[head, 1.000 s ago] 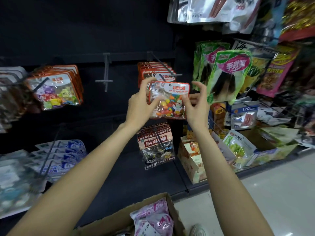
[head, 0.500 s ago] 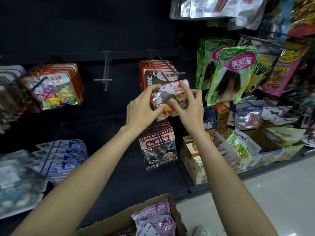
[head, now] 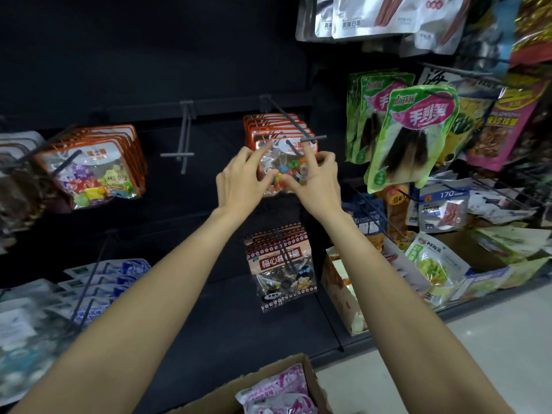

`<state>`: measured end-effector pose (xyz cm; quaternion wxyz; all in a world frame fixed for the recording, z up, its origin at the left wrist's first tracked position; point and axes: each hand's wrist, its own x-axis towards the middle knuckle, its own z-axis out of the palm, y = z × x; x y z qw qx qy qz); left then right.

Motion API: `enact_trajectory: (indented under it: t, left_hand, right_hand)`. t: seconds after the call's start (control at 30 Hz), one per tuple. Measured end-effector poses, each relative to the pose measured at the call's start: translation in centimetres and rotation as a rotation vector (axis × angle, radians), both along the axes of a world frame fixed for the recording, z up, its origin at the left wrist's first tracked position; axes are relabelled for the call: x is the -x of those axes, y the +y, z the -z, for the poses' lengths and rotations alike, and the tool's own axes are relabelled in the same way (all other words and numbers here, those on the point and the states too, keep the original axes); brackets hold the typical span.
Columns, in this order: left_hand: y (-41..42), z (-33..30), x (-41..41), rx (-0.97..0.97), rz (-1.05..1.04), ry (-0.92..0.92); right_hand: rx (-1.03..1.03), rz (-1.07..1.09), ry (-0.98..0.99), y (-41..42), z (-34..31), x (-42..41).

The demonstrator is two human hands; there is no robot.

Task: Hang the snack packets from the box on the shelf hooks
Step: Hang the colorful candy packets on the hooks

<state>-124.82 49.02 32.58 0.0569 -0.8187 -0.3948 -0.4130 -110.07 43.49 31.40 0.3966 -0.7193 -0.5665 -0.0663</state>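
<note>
Both hands steady a candy packet at a shelf hook

Left hand (head: 239,183) and right hand (head: 313,180) pinch the candy packet (head: 283,165) between them, apparently aligning its hole with the hook (head: 294,137) just above; box (head: 277,383) waits below

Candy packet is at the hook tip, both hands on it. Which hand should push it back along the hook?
Right, probably. The right hand has a fingertip up by the hook at the candy packet top; the left hand holds its left side, lower down.
</note>
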Motion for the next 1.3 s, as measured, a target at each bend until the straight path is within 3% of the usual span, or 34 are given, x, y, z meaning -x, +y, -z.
enact_trajectory:
  t: [0.17, 0.37, 0.63, 0.7, 0.8, 0.97, 1.13, 1.3]
  left_hand:
    - [2.3, -1.0, -1.3, 0.167, -0.101, 0.081]
    - [-0.3, 0.3, 0.3, 0.467, -0.003, 0.088]
    - [-11.6, 5.9, 11.0, 0.171, 0.223, -0.117]
    - [-14.1, 9.1, 14.5, 0.129, 0.249, -0.105]
    - [-17.2, 14.9, 20.0, 0.223, 0.235, -0.023]
    - [-18.8, 25.1, 29.3, 0.680, 0.031, 0.225]
    - [-18.8, 31.5, 35.3, 0.952, -0.241, 0.338]
    - [-18.5, 35.6, 38.0, 0.919, -0.353, 0.345]
  right_hand:
    - [0.233, 0.155, -0.150, 2.9, -1.4, 0.3]
    - [0.215, 0.130, -0.191, -0.1, 0.9, 1.8]
    - [-0.049, -0.024, -0.137, -11.3, 7.7, 8.6]
    - [0.033, -0.107, -0.097, -14.0, 10.3, 10.8]
    - [0.236, -0.227, 0.042, -17.1, 15.3, 14.4]
    - [0.717, -0.390, 0.084, -20.4, 24.8, 19.4]
    - [0.978, -0.514, 0.071, -22.0, 32.2, 23.6]
    - [1.118, -0.593, -0.125, -20.4, 38.0, 26.9]
